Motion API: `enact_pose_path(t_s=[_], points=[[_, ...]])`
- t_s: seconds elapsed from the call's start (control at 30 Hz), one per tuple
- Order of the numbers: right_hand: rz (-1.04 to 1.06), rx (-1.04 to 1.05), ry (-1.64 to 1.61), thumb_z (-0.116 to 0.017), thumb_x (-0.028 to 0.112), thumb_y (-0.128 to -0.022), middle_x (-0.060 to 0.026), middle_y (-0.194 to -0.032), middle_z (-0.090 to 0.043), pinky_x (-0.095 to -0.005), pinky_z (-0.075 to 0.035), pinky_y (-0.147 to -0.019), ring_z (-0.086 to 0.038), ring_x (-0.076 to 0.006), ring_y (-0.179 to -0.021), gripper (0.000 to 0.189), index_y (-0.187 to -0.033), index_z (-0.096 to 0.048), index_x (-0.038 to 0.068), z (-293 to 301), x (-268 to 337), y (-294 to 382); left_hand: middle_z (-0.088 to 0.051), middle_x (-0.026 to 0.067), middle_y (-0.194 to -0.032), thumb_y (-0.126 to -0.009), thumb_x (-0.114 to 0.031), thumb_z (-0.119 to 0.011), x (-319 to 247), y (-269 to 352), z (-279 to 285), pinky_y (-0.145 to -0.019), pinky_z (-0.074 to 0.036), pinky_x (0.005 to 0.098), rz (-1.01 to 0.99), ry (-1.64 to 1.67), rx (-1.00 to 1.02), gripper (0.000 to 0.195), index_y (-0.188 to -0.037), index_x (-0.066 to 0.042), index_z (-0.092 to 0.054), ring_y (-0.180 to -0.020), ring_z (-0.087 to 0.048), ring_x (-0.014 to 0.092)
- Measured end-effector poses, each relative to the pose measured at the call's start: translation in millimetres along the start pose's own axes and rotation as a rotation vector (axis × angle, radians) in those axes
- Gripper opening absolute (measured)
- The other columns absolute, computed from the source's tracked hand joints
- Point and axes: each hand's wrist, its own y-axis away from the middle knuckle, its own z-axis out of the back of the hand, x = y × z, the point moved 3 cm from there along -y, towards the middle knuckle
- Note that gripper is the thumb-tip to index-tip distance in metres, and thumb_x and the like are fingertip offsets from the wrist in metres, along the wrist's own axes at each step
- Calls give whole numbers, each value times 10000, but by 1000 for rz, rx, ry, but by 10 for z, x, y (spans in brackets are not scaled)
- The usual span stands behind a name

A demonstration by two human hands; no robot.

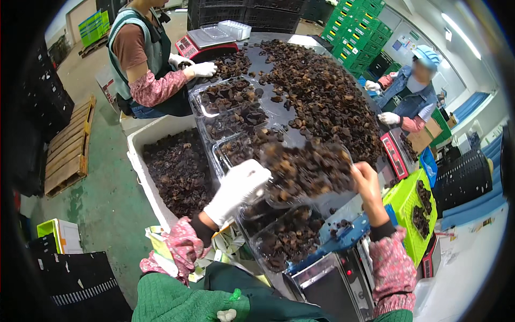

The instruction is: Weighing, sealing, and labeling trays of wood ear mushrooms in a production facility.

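Note:
Between my two hands a clear plastic tray (295, 202), heaped with dark wood ear mushrooms (318, 169), is held up and looks blurred. My left hand (237, 191), in a white glove, grips its left side. My bare right hand (367, 187) has the right edge between thumb and fingers. Beneath it and nearer to me are other clear trays (257, 257) with mushrooms in them. Further filled trays (197, 106) stand in a row beyond my left hand. A large heap of loose mushrooms (322, 92) covers much of the metal table (277, 110).
Left of the table, a white foam box (139, 161) holds more mushrooms. A metal-framed machine (322, 277) with a red light stands close in front. Scales (189, 46) (394, 155), a lime-green crate (406, 201) and two co-workers (161, 76) (418, 86) surround the table.

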Motion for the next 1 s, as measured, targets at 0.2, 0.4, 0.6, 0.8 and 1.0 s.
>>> enact_pose_path(t_s=[0.2, 0.4, 0.6, 0.8, 1.0], points=[[-214, -162, -98, -557, 157, -881, 6, -597, -485, -214, -345, -422, -439, -63, -475, 147, -811, -518, 34, 1214, -434, 1537, -481, -33, -594, -870, -225, -562, 219, 171, -1102, -418, -277, 192, 71, -97, 408, 173, -781, -79, -541, -462, -374, 33], [-301, -452, -93, -538, 147, -868, -1, -563, -467, -226, -336, -411, -429, -72, -450, 151, -805, -519, 11, 2129, -736, 2626, -498, -20, -570, -875, -199, -543, 411, -47, -2542, -398, -279, 189, 10, -150, 685, 187, -730, -82, -534, -422, -389, 41], [-446, -781, -118, -574, 154, -850, 2, -546, -472, -248, -332, -374, -443, -82, -423, 175, -739, -504, 39, 2780, -1281, 3363, -505, 9, -559, -815, -234, -547, 822, -240, -3986, -404, -333, 255, -63, -445, 839, 199, -693, -83, -505, -420, -429, 103], [-426, -730, -52, -562, 165, -809, -14, -506, -452, -267, -292, -390, -418, -101, -416, 240, -609, -476, 65, 2623, -1740, 3421, -597, 80, -568, -780, -278, -531, 1163, -428, -4170, -511, -463, 327, -223, -858, 861, 286, -659, -38, -628, -518, -595, 190], [-509, -652, -53, -563, 187, -857, 5, -551, -449, -242, -337, -392, -431, -82, -431, 216, -684, -478, 90, 2521, -1918, 3663, -624, 186, -874, -832, -342, -493, 1035, -291, -3855, -746, -459, 427, -526, -892, 710, 305, -908, -64, -594, -832, -588, 361]])
